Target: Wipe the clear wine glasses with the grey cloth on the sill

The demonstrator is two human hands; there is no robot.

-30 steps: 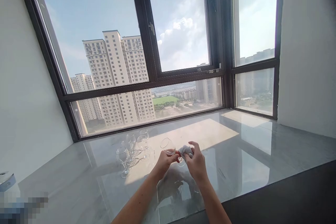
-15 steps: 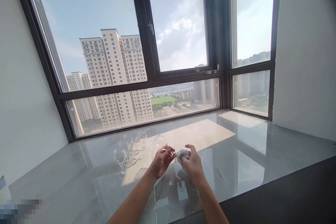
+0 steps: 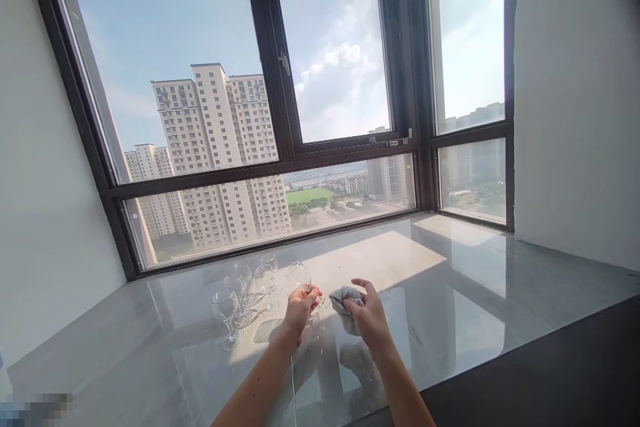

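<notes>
My left hand (image 3: 299,307) is closed round the stem of a clear wine glass (image 3: 299,274), held just above the glossy grey stone sill (image 3: 450,293). My right hand (image 3: 370,315) grips a small grey cloth (image 3: 345,298), a short gap to the right of the glass. Several more clear stemmed glasses (image 3: 245,283) stand in a cluster on the sill just left of my left hand, the nearest one (image 3: 226,312) at the front left.
A large dark-framed window (image 3: 280,147) runs along the back of the sill, with tower blocks outside. White walls close the sill at the left (image 3: 45,213) and right (image 3: 575,113). The sill's dark front edge (image 3: 550,373) runs at the lower right.
The cloth has come off the glass: my right hand drew it a little to the right, while my left hand moved the glass leftward toward the cluster. The view shifted slightly.
</notes>
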